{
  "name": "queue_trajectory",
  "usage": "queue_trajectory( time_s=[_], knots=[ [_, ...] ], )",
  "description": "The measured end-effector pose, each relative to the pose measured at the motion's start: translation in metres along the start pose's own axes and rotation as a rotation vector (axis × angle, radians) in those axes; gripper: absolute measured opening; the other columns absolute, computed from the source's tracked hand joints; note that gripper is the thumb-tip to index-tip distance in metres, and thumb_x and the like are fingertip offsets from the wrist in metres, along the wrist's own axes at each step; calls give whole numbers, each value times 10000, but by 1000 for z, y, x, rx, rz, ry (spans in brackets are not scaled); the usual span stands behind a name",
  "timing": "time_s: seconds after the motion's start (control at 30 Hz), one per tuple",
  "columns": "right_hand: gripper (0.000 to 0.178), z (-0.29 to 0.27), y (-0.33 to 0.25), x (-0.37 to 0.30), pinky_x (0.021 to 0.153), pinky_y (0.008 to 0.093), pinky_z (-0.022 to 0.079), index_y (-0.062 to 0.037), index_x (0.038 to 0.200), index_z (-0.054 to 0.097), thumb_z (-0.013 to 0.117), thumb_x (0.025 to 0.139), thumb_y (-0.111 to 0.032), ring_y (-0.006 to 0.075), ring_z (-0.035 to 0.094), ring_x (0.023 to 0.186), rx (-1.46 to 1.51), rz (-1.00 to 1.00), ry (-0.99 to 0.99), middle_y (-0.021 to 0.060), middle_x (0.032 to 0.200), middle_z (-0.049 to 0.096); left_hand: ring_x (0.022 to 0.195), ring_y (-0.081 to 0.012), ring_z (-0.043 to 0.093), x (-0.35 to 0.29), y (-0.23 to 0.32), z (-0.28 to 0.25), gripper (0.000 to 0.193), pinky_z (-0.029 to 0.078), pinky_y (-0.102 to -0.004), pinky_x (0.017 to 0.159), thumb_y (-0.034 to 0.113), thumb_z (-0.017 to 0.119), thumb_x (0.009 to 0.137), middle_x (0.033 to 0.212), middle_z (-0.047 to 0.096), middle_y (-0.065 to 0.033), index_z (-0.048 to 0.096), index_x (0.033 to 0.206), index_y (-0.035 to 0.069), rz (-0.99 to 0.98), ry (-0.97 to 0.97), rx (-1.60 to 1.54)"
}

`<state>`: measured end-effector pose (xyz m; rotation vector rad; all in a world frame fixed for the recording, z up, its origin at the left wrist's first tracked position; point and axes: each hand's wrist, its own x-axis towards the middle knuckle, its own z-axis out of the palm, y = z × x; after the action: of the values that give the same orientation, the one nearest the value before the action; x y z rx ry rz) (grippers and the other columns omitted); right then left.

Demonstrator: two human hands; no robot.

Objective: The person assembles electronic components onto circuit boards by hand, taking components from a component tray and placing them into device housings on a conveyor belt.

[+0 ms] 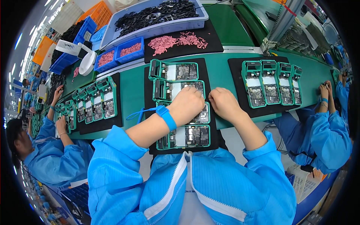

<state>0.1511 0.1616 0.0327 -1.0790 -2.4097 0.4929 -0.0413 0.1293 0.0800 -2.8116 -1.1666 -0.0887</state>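
Note:
Several green plastic device housings with exposed circuit boards lie in a column on a black mat before me: a far housing (179,71), a second one (165,90), and a near one (191,135). My left hand (189,103) is closed over the middle housings, its fingers curled down and their tips hidden. A blue wrist strap (166,117) with a thin cord circles that wrist. Just right of those housings, at the mat's edge, my right hand (225,103) is curled with fingers together. Whatever either hand pinches, if anything, cannot be made out.
Pink small parts (163,44) lie heaped on a black mat (215,39) beyond, beside blue bins (129,52) and a large tub (108,37) of black parts. More housings stand in rows left (97,101) and right (270,84). Co-workers (56,157) sit either side.

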Motion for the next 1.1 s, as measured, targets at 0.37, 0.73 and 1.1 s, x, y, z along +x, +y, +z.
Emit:
queue_trajectory(
  time_s=[0.37, 0.73, 1.1],
  knots=[
    [40, -6, -6, -4, 681, 421, 486, -54, 750, 616, 651, 743, -70, 320, 608, 733, 18, -23, 55, 117, 726, 610, 827, -218, 604, -9, 7, 6, 83, 466, -335, 745, 143, 610, 703, 753, 632, -58, 665, 663, 96, -9, 98, -22],
    [98, 2, -62, -49, 658, 384, 463, -79, 752, 601, 687, 707, -82, 264, 596, 711, 122, -248, -9, 72, 707, 577, 824, -246, 630, -21, -9, 13, 53, 491, -363, 751, 126, 640, 658, 775, 652, -72, 675, 652, 86, -10, 71, -238],
    [150, -8, -85, -42, 613, 353, 412, -51, 784, 623, 608, 653, -123, 213, 557, 654, -318, -395, -167, 46, 677, 526, 812, -243, 625, -20, -16, 11, 63, 495, -361, 754, 132, 638, 671, 749, 643, -68, 676, 647, 88, 52, 80, -225]
  ],
)
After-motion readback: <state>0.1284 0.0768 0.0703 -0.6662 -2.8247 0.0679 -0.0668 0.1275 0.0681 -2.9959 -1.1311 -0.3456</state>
